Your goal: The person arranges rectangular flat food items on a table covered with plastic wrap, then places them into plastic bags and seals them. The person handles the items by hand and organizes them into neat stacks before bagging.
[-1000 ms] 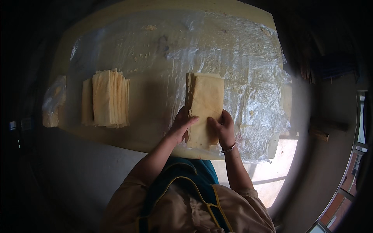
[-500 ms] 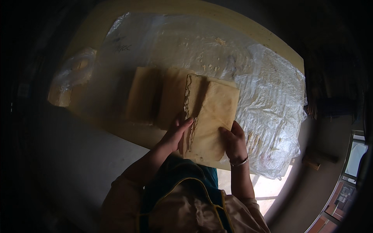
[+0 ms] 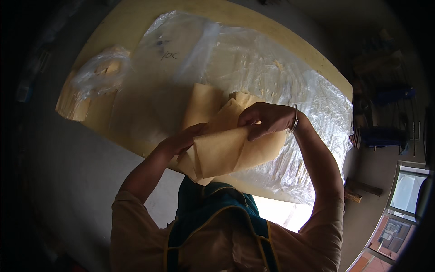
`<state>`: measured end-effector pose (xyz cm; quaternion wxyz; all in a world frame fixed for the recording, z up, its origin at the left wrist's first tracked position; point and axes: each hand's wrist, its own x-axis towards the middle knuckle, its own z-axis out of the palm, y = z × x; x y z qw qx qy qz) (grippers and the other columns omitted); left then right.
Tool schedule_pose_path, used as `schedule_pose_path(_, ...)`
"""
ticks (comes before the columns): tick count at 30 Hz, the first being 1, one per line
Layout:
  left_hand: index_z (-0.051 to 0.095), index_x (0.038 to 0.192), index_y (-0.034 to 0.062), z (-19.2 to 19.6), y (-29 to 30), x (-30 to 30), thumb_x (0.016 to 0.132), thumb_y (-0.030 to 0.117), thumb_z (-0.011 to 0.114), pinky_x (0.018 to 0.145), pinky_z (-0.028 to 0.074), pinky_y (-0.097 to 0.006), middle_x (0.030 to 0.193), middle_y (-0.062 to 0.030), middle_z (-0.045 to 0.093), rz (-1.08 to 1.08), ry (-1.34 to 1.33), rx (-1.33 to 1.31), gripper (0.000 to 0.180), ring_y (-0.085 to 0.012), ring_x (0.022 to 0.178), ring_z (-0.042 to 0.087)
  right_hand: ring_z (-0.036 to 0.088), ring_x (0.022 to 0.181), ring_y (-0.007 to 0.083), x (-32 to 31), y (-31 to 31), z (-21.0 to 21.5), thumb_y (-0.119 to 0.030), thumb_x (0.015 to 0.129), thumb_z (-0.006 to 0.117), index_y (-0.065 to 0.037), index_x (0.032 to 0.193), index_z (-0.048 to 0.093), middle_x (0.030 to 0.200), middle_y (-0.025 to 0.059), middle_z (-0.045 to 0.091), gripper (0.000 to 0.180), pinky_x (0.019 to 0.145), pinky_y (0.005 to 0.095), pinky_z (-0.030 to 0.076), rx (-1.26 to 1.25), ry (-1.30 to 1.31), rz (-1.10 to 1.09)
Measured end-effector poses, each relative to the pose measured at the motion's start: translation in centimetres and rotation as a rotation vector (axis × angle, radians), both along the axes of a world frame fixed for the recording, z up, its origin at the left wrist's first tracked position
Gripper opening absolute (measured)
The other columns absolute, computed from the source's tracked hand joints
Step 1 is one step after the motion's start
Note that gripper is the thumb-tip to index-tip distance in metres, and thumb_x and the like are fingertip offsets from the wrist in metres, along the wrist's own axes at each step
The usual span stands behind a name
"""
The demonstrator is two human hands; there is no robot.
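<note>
Low over the near side of the table I hold a thin tan sheet [image 3: 222, 152], folded into overlapping flaps. My left hand [image 3: 183, 139] grips its left edge, and part of the fingers is hidden by the sheet. From above, my right hand [image 3: 270, 119] pinches the sheet's upper edge between thumb and fingers, with the wrist bent inward. Just beyond my hands lies a folded tan piece [image 3: 201, 102] on the table. Another tan piece [image 3: 247, 98] shows behind the held sheet, partly covered by it and by my right hand.
Crinkled clear plastic film [image 3: 317, 131] covers much of the yellowish table [image 3: 108, 27], with tan crumbs on it. At the left end stands a stack of tan sheets [image 3: 79, 106] beside a clear plastic bag [image 3: 106, 70]. A wooden block [image 3: 352, 196] lies beyond the table's right side.
The sheet has been turned and folded over into flaps. My right hand has moved from its lower right edge up to its top edge; my left hand has shifted left.
</note>
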<state>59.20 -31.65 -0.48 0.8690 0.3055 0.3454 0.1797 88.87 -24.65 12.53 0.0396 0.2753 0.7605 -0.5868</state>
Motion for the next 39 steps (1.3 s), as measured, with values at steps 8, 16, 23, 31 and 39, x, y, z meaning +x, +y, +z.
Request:
schedule_pose_path(8, 0.046, 0.145, 0.0063, -2.0, 0.4, -1.8, 0.105, 0.037, 0.052, 0.098, 0.053, -0.035, 0.135, -0.0092, 0.058, 0.020, -0.010, -0.156, 0.051, -0.0181, 0.117, 0.061, 0.065, 0.106, 0.0292, -15.6, 1.7, -1.2, -0.018, 0.074, 0.073, -0.010, 0.107, 0.070, 0.102, 0.0070, 0.071, 0.034, 0.107, 0.0468, 0.041, 0.514, -0.519, 0.474)
schedule_pose_path(16, 0.047, 0.145, 0.0039, -3.9, 0.1, -5.5, 0.104, 0.046, 0.049, 0.104, 0.047, -0.035, 0.139, -0.0107, 0.056, 0.483, -0.033, -0.154, 0.059, -0.0202, 0.125, 0.055, 0.039, 0.141, 0.0360, -11.7, -5.1, -10.2, -0.026, 0.083, 0.082, 0.003, 0.146, 0.037, 0.151, 0.0257, 0.036, 0.083, 0.115, 0.0438, 0.036, 0.303, 0.237, -1.226)
schedule_pose_path(23, 0.059, 0.130, 0.0021, -8.4, 3.1, -4.0, 0.102, 0.055, 0.044, 0.097, 0.046, -0.037, 0.126, -0.0119, 0.062, 0.535, 0.327, -0.154, 0.062, -0.0235, 0.115, 0.058, 0.055, 0.118, 0.0173, -15.0, -9.8, -18.2, -0.018, 0.096, 0.069, 0.003, 0.148, 0.037, 0.129, 0.0131, 0.060, 0.064, 0.099, 0.0320, 0.048, -0.143, 0.463, -1.467)
schedule_pose_path(31, 0.031, 0.155, 0.0066, -8.4, 3.9, -2.3, 0.097, 0.037, 0.064, 0.115, 0.030, -0.038, 0.153, -0.0109, 0.037, 0.313, 0.556, 0.324, 0.074, -0.0249, 0.141, 0.035, 0.052, 0.122, 0.0413, -15.4, -9.1, -21.8, -0.011, 0.087, 0.073, 0.006, 0.145, 0.038, 0.132, 0.0263, 0.054, 0.070, 0.105, 0.0438, 0.044, 0.374, -0.017, -1.444)
schedule_pose_path(39, 0.054, 0.139, 0.0066, -9.3, 4.2, -2.7, 0.086, 0.044, 0.071, 0.106, 0.042, -0.038, 0.135, -0.0097, 0.058, 0.380, 0.490, 0.053, 0.067, -0.0227, 0.125, 0.053, 0.039, 0.139, 0.0412, -0.1, -11.4, -17.9, -0.041, 0.081, 0.080, -0.002, 0.148, 0.039, 0.150, 0.0262, 0.040, 0.088, 0.115, 0.0482, 0.033, 0.568, -0.234, -1.683)
